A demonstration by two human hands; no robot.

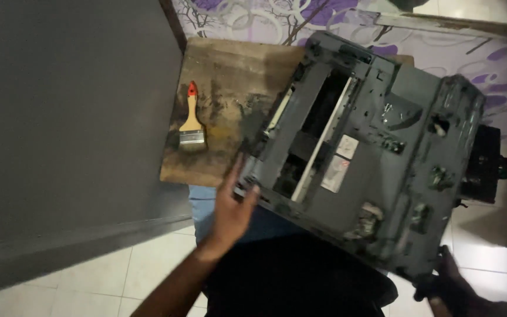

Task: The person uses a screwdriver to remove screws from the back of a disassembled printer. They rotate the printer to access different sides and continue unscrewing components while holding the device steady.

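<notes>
Right hand (pixel 454 287) is nearest, bottom right, dim and partly cut off by the picture's edge; it sits at the near right corner of the grey machine chassis (pixel 371 158), but how its fingers are set can't be told. Left hand (pixel 233 208) is up at the chassis's near left corner, palm on the plastic, fingers (pixel 235 170) spread and only loosely curled against the edge, not wrapped round anything. Chassis is a dusty grey printer-type body, turned at an angle, with open slots and a pale bar running across its inside; a black motor-like part (pixel 487 164) sticks out on its right side. Its far left part rests over the right edge of the stained wooden board (pixel 224 76). Paintbrush (pixel 192 120), wooden handle with red tip, lies flat near the board's left edge, well apart from both hands. Beyond the board: purple-and-white patterned cloth (pixel 324 17). Grey wall (pixel 66 117) on the left, pale floor tiles (pixel 89 282) below.
</notes>
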